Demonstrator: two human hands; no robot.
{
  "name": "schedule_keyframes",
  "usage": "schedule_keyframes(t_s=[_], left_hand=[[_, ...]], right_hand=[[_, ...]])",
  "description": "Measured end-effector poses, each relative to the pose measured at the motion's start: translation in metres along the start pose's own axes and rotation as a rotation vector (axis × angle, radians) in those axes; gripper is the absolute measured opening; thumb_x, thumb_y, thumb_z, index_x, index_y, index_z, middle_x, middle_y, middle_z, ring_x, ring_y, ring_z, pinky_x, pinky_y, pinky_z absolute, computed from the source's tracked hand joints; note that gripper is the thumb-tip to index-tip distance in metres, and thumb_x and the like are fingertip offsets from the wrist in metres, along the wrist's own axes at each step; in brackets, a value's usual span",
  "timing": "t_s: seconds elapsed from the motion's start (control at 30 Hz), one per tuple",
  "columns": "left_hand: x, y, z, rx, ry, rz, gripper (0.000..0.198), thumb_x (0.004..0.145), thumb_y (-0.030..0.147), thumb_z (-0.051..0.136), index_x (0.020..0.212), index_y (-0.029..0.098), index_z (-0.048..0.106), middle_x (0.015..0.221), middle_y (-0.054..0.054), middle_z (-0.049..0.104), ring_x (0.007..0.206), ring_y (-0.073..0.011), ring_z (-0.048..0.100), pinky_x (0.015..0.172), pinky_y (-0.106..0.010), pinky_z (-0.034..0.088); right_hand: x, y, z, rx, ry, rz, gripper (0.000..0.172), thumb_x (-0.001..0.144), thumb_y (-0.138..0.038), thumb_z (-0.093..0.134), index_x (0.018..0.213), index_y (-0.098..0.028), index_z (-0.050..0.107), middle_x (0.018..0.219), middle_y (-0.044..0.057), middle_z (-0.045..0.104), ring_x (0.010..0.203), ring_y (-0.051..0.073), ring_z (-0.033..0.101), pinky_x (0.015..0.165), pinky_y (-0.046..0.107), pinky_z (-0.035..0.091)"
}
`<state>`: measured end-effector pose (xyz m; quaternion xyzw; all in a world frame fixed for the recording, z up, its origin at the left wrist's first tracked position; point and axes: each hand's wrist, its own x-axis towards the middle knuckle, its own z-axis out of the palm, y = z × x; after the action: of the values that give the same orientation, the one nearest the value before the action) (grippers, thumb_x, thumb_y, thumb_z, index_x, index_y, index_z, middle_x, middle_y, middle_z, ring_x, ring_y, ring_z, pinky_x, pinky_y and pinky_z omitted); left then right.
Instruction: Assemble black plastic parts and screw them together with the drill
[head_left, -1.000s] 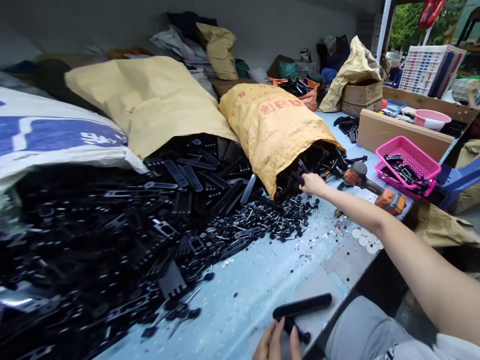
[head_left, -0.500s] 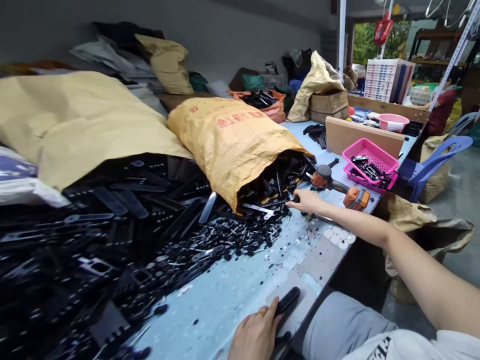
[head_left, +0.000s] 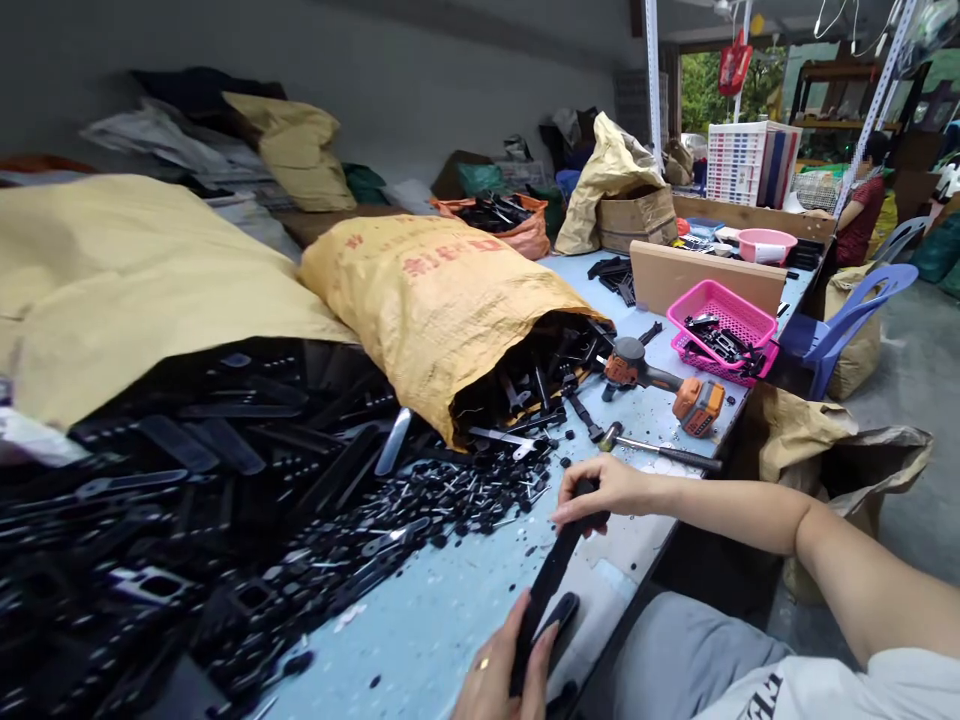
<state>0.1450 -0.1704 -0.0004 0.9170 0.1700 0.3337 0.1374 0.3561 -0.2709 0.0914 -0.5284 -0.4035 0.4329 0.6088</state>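
My right hand (head_left: 600,492) is closed on the upper end of a long black plastic strip (head_left: 551,578) that slants down toward me over the light blue bench (head_left: 442,610). My left hand (head_left: 501,672), at the bottom edge, grips the strip's lower end with its fingers wrapped round it; a ring shows on one finger. A second rounded black piece (head_left: 561,618) lies just beside the left hand. A heap of small black parts and screws (head_left: 457,495) lies left of my right hand.
Yellow woven sacks (head_left: 427,290) spill black plastic parts (head_left: 187,480) across the bench's left side. A hammer (head_left: 660,450), an orange cordless drill (head_left: 660,380) and a pink basket (head_left: 721,330) lie beyond my right hand. A blue chair (head_left: 855,315) and a seated person (head_left: 862,205) are at the far right.
My right hand pulled back from the sack's mouth toward me and took hold of the strip's upper end. The left hand shifted its grip on the lower end. The view swung right.
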Motion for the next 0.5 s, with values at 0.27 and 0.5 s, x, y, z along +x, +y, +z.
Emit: schedule_keyframes(t_s=[0.27,0.5], left_hand=[[-0.007,0.042,0.009,0.214,0.145,-0.266,0.036,0.090,0.039,0.038,0.110,0.016,0.056,0.086,-0.010,0.069,0.071,-0.0227,0.065,0.064,-0.033,0.049],[-0.012,0.027,0.020,0.068,0.037,0.028,0.041,0.090,0.041,0.039,0.117,0.013,0.051,0.102,-0.014,0.065,0.094,-0.0240,0.061,0.083,-0.036,0.048]], right_hand=[[-0.004,0.058,0.071,0.397,0.313,-0.048,0.067,0.054,-0.058,0.077,0.100,-0.020,0.047,0.074,-0.001,0.060,0.075,0.015,0.061,0.075,0.029,0.047],[-0.008,0.063,0.065,0.187,0.291,-0.018,0.054,0.075,-0.069,0.050,0.093,-0.019,0.044,0.063,-0.002,0.054,0.058,0.013,0.055,0.062,0.027,0.045]])
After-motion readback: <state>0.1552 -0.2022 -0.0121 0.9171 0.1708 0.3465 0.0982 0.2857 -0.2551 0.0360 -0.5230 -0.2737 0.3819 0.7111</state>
